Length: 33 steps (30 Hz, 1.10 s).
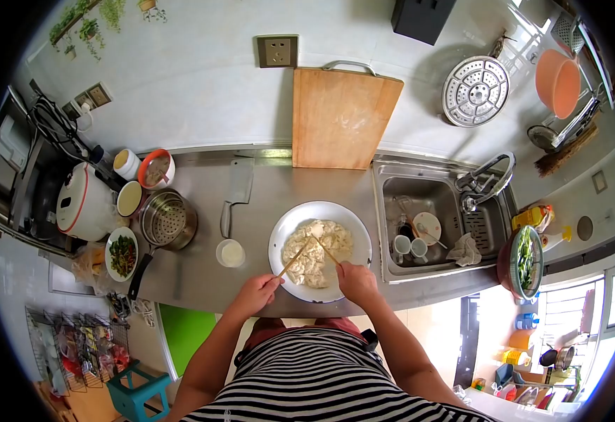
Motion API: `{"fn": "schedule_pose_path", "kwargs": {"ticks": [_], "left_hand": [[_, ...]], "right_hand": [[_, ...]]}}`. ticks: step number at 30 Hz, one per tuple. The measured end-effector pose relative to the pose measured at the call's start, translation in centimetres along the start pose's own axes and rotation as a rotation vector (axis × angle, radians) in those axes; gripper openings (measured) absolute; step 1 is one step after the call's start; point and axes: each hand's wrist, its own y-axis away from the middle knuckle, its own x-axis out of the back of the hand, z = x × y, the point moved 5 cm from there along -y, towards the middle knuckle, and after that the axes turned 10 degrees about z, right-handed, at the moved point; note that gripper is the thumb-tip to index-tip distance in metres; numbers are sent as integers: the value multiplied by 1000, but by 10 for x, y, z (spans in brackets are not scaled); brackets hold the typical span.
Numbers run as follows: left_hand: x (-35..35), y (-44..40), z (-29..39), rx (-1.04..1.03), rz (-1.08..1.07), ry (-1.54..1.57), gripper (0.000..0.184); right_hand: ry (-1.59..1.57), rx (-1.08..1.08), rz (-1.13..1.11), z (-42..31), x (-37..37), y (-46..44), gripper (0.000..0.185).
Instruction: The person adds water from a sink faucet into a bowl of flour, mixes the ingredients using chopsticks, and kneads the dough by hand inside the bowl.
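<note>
A white enamel basin point(276, 254) with shaggy, lumpy dough point(330, 251) in it stands on the steel counter in front of me. My left hand point(255, 296) is closed around one wooden chopstick point(293, 262), low at the basin's left rim. Closed on a second chopstick point(326, 251), my right hand point(356, 283) is over the basin's right front rim. Both chopsticks slant inward, and their tips meet in the dough near its middle. Left of the basin are a small cup of white contents point(231, 253) and a cleaver point(240, 184).
A wooden cutting board point(343, 119) leans on the wall. The sink point(385, 204) at right holds cups and a dish. At left stand a steamer pot point(168, 219), a plate of chopped vegetables point(121, 254), bowls and a rice cooker point(84, 200). A basket of greens point(524, 261) sits far right.
</note>
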Motion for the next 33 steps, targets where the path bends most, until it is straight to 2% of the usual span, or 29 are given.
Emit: {"fn": "schedule_pose_path", "kwargs": {"ticks": [2,4,5,7,8,10,13,14,15,18,20,23,25,29,31,33], "left_hand": [[-9,2,0,66,-38,43,30],[-19,4,-4,137,-76,87,31],[-26,1,-4,102,-93,194,32],[-40,-6,-7,63,-115,303,33],[-45,-8,-9,61,-77,357,30],[-51,-7,-3,76,-35,393,26],[-61,-5,3,120,54,529,24],[-63,-4,4,120,52,527,24],[-62,-4,4,80,89,441,23],[-66,-6,1,16,164,336,22],[-65,-6,-3,-6,204,317,21],[-61,0,3,80,167,394,22],[-59,5,8,206,152,469,23],[-52,17,9,192,87,423,23],[-50,27,10,243,46,432,24],[-45,32,11,321,42,519,24]], "right_hand": [[53,-20,-24,3,-7,-1,24],[-604,-348,-258,-2,-13,5,25],[-603,-351,-258,-4,-16,6,25],[-1170,-636,-329,-13,-34,10,25],[-1169,-635,-328,-18,-40,11,25],[-1499,-666,-230,-31,-50,12,27],[-1649,-765,-202,-45,-57,11,22],[-1667,-868,-191,-48,-59,14,22],[-1669,-869,-190,-50,-63,14,22],[-1440,-707,-54,-50,-63,10,26],[-1397,-686,-26,-48,-63,4,27],[-1366,-663,-3,-36,-72,-8,29],[-1383,-657,-8,-29,-71,-20,30],[-1492,-748,91,10,-60,-51,24],[-1466,-785,137,32,-56,-59,26],[-1588,-873,250,53,-50,-63,26]]}}
